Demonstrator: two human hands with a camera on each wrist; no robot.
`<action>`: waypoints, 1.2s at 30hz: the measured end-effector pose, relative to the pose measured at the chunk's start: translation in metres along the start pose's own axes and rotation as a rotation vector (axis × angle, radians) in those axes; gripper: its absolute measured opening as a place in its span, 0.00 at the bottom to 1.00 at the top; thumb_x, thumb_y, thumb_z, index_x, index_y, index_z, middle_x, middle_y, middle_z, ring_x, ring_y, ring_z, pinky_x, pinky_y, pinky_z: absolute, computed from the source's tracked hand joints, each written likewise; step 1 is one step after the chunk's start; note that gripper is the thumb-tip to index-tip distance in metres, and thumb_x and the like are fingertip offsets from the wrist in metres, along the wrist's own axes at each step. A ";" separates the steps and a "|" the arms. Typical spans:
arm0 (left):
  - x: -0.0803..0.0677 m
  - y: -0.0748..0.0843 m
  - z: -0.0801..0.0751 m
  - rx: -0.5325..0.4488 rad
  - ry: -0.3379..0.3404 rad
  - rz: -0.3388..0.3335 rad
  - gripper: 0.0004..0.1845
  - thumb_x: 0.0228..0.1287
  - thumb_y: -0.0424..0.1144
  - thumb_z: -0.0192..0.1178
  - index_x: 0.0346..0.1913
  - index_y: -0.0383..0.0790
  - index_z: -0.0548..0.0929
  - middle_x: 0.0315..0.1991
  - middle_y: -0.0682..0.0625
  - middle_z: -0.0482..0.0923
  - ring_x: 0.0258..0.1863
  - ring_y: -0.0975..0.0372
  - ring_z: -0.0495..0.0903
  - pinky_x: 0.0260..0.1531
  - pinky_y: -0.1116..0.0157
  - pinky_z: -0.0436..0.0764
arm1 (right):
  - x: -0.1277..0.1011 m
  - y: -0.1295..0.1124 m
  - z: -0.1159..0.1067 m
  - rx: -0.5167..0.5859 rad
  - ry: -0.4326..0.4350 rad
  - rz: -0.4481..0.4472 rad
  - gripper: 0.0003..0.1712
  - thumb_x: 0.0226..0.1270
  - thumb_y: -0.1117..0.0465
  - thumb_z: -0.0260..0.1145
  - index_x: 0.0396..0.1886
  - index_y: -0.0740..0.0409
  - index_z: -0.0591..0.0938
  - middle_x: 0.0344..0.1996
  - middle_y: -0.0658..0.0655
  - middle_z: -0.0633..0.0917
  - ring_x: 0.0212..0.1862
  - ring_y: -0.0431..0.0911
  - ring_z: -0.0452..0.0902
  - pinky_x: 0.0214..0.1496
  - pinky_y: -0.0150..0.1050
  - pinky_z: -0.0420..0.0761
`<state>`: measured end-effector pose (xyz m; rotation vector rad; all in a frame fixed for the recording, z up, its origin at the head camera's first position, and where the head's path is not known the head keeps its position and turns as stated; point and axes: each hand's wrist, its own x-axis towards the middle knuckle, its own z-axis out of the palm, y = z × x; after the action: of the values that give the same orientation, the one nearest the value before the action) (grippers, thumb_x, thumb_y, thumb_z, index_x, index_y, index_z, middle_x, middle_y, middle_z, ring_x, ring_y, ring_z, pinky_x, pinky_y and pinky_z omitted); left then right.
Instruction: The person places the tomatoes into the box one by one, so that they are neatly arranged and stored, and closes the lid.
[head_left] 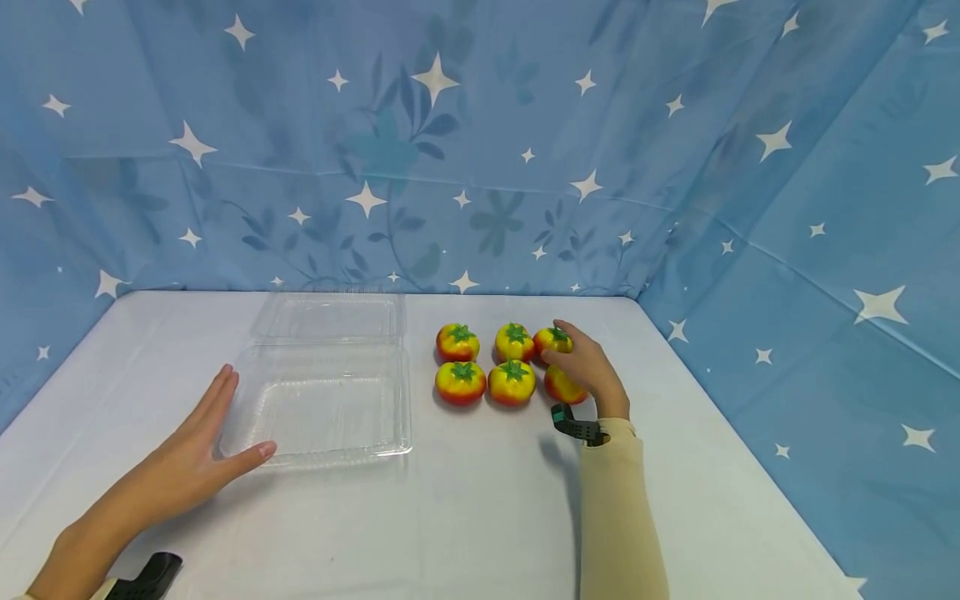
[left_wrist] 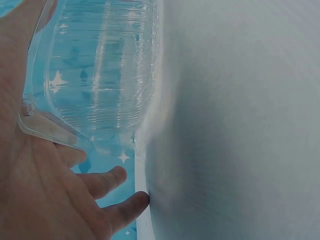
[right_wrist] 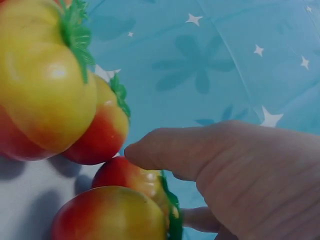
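Observation:
Six is avoided here: several yellow-red toy tomatoes with green leafy tops lie in two rows. My right hand [head_left: 588, 367] is at the back right toy tomato [right_wrist: 135, 176], which rests among the others. The thumb lies along its left side and a finger reaches its far side, partly hidden by the leafy top. Under the palm is the front right toy tomato [right_wrist: 112, 215]. My left hand [head_left: 191, 446], fingers straight and thumb spread, rests at the near left corner of a clear plastic clamshell box [head_left: 330, 417]. Its lid [head_left: 330, 318] is folded back, and nothing lies inside.
Left of the right hand are more toy tomatoes, including a front middle one [head_left: 512, 383] and a front left one [head_left: 461, 383]. A white cloth covers the table [head_left: 450, 517]. Blue star-patterned curtains [head_left: 480, 150] hang along the back and right side.

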<state>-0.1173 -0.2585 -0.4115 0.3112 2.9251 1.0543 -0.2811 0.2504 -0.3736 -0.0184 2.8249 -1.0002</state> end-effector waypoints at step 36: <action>0.002 -0.003 0.001 0.014 -0.004 0.010 0.58 0.65 0.57 0.60 0.77 0.43 0.27 0.77 0.49 0.18 0.76 0.42 0.30 0.61 0.28 0.47 | 0.000 -0.018 -0.001 0.055 0.341 -0.044 0.32 0.69 0.57 0.64 0.70 0.55 0.67 0.62 0.64 0.73 0.59 0.59 0.69 0.64 0.57 0.73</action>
<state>-0.1198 -0.2596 -0.4140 0.3280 2.9313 1.0339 -0.2823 0.2368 -0.3621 0.1066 3.1099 -1.1920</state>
